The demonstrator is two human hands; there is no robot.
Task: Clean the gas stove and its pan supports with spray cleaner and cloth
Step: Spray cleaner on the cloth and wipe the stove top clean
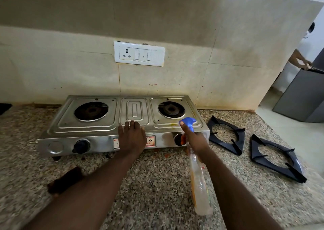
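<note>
Hands: your left hand flat on stove, right hand gripping spray bottle. Risk: overspray floods right burner.

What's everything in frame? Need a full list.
stove: 1, steel, on the counter against the wall
burners: 2, dark, in the stove top, uncovered
knob: 1 clear, black, front left; a second one is mostly hidden behind the right hand
supports: 2, black, flat on the counter right of the stove
bottle: 1, clear with a blue head, nozzle toward the right burner
cloth: 1, dark, blurred (likely a cloth), counter front left
counter: 1, speckled grey
socket plate: 1, white, wall above the stove
grey unit: 1, far right
other person: 1, arm only, right edge
left hand: fingers flat, rests on the stove's front edge
right hand: grips the bottle
</note>
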